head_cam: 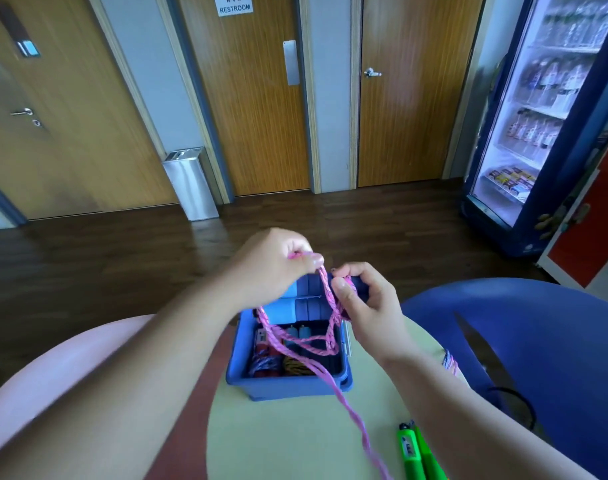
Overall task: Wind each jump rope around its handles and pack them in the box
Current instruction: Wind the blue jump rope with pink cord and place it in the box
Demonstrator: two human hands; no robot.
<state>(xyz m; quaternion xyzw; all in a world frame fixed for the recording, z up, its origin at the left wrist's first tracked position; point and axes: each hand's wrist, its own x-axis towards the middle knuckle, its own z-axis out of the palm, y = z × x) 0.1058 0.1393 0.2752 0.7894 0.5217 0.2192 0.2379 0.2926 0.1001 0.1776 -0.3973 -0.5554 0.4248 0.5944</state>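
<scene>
Pinching pink braided jump rope (297,355) above open blue plastic box (288,384), left hand (281,261) & right hand (363,299) both w/ fingers clamped on it.

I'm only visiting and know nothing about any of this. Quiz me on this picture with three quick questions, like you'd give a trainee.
1. Multiple choice: what colour is the rope held between the left hand and the right hand? A) green B) pink C) black
2. True or false: the blue box on the table is empty.
3. Fill in the blank: the handles lying on the table near the right forearm are ____.

Key: 1 B. 2 False: wound ropes already lie inside. 3 Green.
</scene>
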